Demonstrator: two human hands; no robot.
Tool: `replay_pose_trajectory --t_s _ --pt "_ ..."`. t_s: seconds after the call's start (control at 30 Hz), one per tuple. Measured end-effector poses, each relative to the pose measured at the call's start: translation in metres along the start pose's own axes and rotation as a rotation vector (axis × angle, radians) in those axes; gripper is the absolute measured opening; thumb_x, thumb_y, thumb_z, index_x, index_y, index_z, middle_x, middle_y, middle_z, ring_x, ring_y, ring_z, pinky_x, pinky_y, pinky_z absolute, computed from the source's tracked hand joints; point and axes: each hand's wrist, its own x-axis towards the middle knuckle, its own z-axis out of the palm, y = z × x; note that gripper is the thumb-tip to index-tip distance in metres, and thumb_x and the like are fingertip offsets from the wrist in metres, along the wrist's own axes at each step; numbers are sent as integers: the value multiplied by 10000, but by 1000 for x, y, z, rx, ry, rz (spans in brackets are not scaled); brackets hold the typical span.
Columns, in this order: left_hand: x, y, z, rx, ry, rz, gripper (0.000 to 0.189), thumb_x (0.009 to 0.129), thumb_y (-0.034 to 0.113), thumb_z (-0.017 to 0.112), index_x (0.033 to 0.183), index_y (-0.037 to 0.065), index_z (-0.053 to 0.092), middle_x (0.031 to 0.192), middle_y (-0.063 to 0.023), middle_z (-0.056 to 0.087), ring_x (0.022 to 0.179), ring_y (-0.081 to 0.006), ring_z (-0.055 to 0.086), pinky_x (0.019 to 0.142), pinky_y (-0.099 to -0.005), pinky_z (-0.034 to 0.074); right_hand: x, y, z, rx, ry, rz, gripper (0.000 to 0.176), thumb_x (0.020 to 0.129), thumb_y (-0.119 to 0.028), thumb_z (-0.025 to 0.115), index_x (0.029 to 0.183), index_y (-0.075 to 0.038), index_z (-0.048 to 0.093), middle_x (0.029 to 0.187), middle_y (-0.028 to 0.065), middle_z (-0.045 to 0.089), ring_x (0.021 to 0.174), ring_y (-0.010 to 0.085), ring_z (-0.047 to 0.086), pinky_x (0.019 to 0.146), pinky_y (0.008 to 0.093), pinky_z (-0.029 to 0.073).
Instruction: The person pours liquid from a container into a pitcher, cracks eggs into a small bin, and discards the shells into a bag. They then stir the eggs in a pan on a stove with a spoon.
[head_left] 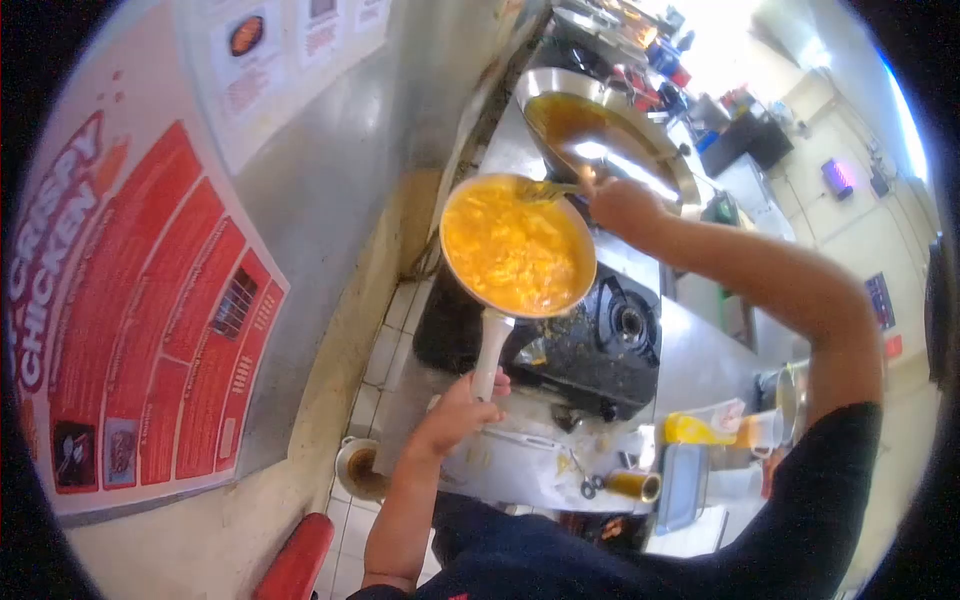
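Observation:
My left hand (458, 414) is wrapped round the pale handle of a frying pan (491, 352), which sits over the left side of a black gas stove (560, 365). Yellow-orange egg (515, 248) in soft, wet folds fills the pan. At the pan's far right rim, my right hand (622, 207) grips a spatula (545, 191); its slotted-looking blade rests in the egg, partly coated. The stove's right burner (630, 318) shows bare beside the pan.
A large wok (610, 140) with brown liquid stands behind the pan. Scissors (590, 484), a yellow roll (634, 486), a blue-grey tray (683, 488) and a yellow packet (700, 424) lie on the near right counter. A wall with a red poster (150, 330) borders the left.

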Motion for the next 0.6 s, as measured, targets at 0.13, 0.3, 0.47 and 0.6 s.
replay_pose_trajectory --t_s 0.13,0.3,0.47,0.6 --pt "-2 1 3 -69 27 -24 645 717 -105 540 1348 -8 453 1257 -96 517 1236 -249 512 915 -417 547 -13 -9 -31 57 -319 -1 203 843 -70 641 1031 -34 712 864 137 721 810 280 730 610 365 595" --pt "-1 5 4 -73 34 -6 659 699 -103 542 1347 -15 459 1291 -104 513 1236 -251 512 915 -427 547 -14 8 -41 214 -501 -190 196 882 -177 638 934 -15 736 874 151 729 812 300 727 635 403 594" --pt "2 4 1 -4 33 25 664 687 -96 552 1342 -30 462 1267 -119 522 1223 -256 517 901 -428 553 -7 30 -14 450 -752 -232 253 887 -222 619 949 4 716 774 164 695 643 259 682 497 402 519" --pt "2 8 1 26 45 7 643 689 -91 556 1325 -33 472 1273 -131 510 1218 -256 518 884 -419 560 -17 32 -19 943 -1100 40 203 902 -248 594 893 -63 677 589 44 547 427 157 481 365 308 359"
